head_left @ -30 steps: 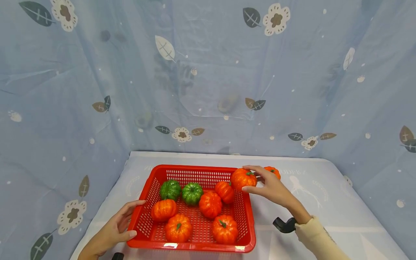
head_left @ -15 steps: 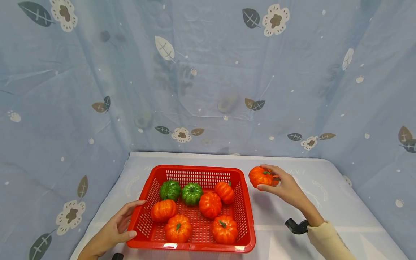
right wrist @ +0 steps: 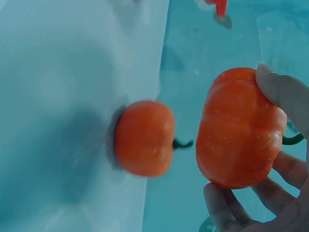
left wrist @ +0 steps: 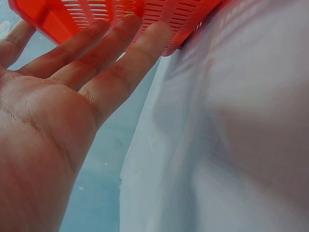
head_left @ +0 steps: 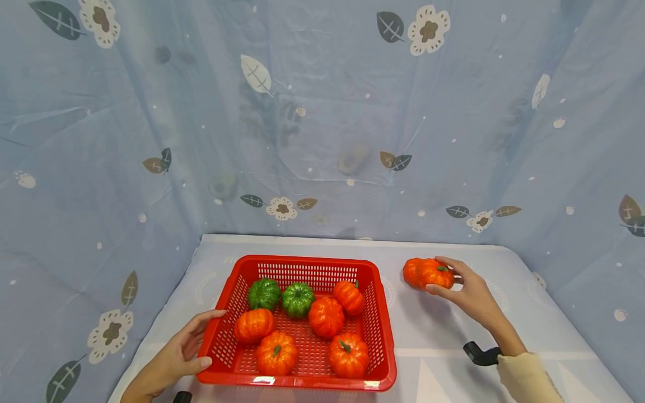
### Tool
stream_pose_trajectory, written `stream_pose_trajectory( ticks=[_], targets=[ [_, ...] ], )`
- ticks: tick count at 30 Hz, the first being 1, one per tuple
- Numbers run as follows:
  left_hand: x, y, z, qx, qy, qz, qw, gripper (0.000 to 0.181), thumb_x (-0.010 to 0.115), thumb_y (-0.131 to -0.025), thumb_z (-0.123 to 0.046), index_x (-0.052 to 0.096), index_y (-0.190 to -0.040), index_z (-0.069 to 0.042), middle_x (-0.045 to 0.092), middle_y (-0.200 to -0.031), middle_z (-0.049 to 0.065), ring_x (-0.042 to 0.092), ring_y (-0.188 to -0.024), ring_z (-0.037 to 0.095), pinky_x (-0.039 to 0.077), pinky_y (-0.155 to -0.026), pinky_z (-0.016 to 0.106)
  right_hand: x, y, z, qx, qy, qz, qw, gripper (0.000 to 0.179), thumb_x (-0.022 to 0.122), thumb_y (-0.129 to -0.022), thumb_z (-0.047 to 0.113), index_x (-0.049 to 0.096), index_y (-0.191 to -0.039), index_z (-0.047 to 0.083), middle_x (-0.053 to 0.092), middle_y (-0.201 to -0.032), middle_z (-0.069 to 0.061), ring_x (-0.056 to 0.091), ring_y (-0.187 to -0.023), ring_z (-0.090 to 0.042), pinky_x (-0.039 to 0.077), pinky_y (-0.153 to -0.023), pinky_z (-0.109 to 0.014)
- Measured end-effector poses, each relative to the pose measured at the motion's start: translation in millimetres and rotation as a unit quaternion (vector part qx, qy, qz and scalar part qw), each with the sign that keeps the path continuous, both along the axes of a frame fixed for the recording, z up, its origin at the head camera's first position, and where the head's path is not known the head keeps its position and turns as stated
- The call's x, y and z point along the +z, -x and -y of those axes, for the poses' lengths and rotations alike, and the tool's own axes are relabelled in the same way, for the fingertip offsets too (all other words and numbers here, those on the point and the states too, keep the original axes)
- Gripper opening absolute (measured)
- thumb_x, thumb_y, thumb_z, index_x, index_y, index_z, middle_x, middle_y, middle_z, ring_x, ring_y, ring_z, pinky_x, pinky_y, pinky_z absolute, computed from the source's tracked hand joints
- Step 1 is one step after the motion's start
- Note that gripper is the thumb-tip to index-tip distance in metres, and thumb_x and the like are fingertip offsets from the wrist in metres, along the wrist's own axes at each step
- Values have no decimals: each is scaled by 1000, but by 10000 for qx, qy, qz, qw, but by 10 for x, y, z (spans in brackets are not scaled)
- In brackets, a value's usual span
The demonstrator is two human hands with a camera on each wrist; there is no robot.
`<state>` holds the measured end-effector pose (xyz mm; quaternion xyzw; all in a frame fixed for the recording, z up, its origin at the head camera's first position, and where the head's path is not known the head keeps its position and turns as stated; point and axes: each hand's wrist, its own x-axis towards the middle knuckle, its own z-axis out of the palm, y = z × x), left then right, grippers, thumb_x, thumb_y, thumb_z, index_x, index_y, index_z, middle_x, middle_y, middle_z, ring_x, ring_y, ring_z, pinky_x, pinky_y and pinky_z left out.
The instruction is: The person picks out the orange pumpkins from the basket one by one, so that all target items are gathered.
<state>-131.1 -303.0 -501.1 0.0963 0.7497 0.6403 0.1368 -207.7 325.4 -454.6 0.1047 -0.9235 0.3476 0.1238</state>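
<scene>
Right hand (head_left: 470,291) grips orange pumpkin (head_left: 434,275) above bench (head_left: 420,336); second pumpkin (head_left: 410,271) lies just left on bench, right hand nearer.

Soft, even light on pale-blue leaf-and-flower-printed fabric backdrop (head_left: 322,140) | I catch white glare, front rim of red perforated plastic basket (head_left: 312,383) | diffuse shadow on whitish tabletop (head_left: 415,330) | left wrist view: hazy | right wrist view: cyan cast, held orange ribbed pumpkin (right wrist: 236,130) fairly crisp
</scene>
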Motion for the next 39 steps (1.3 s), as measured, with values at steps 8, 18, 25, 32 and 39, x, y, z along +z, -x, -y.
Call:
stream_pose_trajectory(
  ticks=[8, 18, 25, 32, 39],
  targets=[
    [9, 0, -9, 54, 44, 98, 9999, 76, 74, -92, -12, 32, -156, -15, 29, -160, 21, 55, -124, 10, 57, -94, 40, -54, -29, -235, -417, -41, 110, 9991, 77, 83, -87, 42, 51, -150, 11, 53, -144, -20, 56, -118, -39, 53, -89, -25],
    [-13, -1, 4, 43, 57, 12, 10000, 76, 73, -92, -12, 32, -156, -14, 30, -159, 21, 54, -125, 12, 57, -95, 40, -216, 68, -435, -733, -34, 315, 9968, 81, 82, -87, 42, 48, -150, 4, 50, -144, -28, 53, -114, -44, 50, -93, -62],
    [-10, 1, 6, -1, 30, -62, 10000, 76, 73, -92, -11, 32, -156, -13, 30, -159, 22, 55, -125, 13, 57, -94, 40, -345, 201, -534, -822, -117, 385, 9958, 81, 82, -87, 42, 49, -148, 0, 47, -145, -33, 50, -118, -49, 48, -94, -67],
    [9, -10, -2, -52, -20, -187, 9998, 75, 72, -92, -10, 33, -155, -12, 31, -158, 23, 56, -125, 13, 57, -94, 40, -455, 340, -580, -836, -2, 585, 9948, 81, 83, -87, 36, 47, -148, -4, 45, -146, -36, 44, -129, -54, 38, -105, -72],
    [14, -17, -9, -44, -28, -189, 9998, 75, 72, -91, -10, 33, -155, -12, 31, -157, 24, 56, -124, 11, 58, -94, 40, -522, 430, -581, -834, -68, 745, 9937, 80, 83, -88, 30, 44, -149, -5, 44, -146, -38, 42, -130, -55, 36, -107, -72]
  ],
)
